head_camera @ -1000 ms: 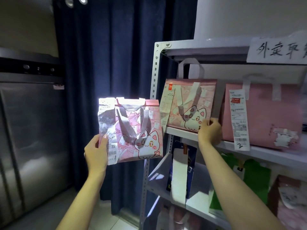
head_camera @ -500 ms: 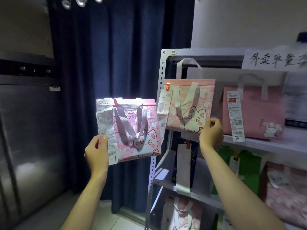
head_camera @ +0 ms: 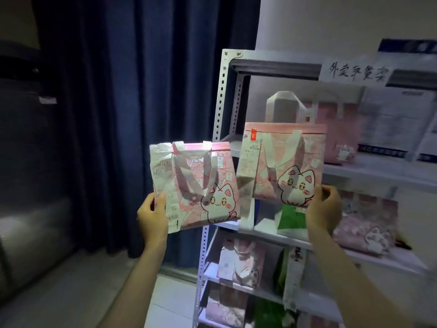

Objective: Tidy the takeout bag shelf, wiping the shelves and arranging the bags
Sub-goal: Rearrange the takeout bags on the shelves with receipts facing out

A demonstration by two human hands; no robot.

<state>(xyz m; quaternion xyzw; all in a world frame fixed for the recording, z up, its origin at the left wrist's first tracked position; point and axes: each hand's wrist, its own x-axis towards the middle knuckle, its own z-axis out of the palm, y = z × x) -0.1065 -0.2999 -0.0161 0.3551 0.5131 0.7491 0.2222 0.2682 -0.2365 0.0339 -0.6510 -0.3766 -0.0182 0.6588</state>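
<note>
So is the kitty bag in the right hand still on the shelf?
Off. The right hand holds the bag in front of the shelf.

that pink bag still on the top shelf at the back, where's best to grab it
Judging by its pose, take the back pink bag by its white handles, coming from the front and slightly above. It stands upright with the handles raised, and the bag in the right hand partly covers its lower left, though blur hides detail.

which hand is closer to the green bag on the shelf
Right. The right hand holds a pink cat bag just above the green bag; the left hand is far left.
</note>
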